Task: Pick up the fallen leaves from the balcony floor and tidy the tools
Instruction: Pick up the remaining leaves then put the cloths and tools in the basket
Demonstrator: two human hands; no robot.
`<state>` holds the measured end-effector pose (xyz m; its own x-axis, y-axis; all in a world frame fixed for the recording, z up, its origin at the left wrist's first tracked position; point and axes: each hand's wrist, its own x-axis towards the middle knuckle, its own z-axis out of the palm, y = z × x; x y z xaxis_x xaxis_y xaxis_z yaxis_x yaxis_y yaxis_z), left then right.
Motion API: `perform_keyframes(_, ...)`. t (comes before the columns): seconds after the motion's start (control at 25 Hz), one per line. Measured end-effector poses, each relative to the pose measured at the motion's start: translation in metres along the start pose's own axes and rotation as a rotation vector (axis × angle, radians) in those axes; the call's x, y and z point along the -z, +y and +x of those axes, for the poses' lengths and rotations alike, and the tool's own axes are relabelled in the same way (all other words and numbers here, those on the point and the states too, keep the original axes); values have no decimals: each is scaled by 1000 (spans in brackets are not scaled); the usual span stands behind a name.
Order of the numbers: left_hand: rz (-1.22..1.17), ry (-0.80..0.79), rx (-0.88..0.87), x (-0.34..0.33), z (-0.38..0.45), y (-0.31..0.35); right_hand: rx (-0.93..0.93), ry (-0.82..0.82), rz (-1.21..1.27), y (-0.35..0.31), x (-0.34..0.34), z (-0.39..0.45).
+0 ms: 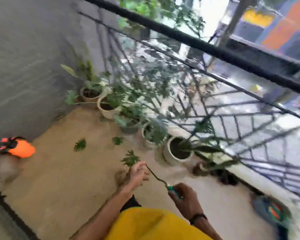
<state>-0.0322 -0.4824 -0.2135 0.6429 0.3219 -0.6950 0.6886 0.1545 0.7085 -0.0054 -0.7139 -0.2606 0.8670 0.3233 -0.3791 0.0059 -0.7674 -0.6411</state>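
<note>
Fallen leaves: three green clusters lie on the balcony floor (62, 179). One leaf cluster (130, 159) sits just beyond the left hand (137, 175); two more (80, 145) (117, 140) lie further out, near the row of plant pots (177, 150).

Risk: the frame is motion-blurred, so contact between the left hand and the nearest cluster cannot be confirmed. Its fingers appear loosely curled at the tip of the tool's thin dark shaft; whether they pinch it cannot be told. A loose pinch would likely drop the leaves.

The right hand (185, 200) is closed around the teal-handled tool (173, 189). The shaft points toward the left hand; a quick movement could jab the fingers.

An orange object (21, 149) rests by the wall, unidentifiable.
</note>
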Motion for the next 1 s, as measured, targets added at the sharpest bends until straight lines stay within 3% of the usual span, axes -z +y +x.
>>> perform_keyframes(0.24, 308, -450, -40, -162, -40, -12, -233, 270, 96, 130, 84, -117)
perform_keyframes(0.44, 482, -669, 26, -283, -69, -13, -428, 415, 174, 211, 128, -185)
perform_keyframes(0.56, 580, -717, 75, -353, -79, -13, -522, 456, 157, 264, 155, -203)
perform_keyframes(0.68, 524, -744, 158, -430, -77, -18, -608, 471, 113, 322, 188, -210)
perform_keyframes(0.84, 412, -665, 301, -535, -81, -28, -717, 425, 15, 388, 240, -217)
perform_keyframes(1.0, 400, -582, 319, -631, -78, -26, -796, 366, -41, 450, 303, -212)
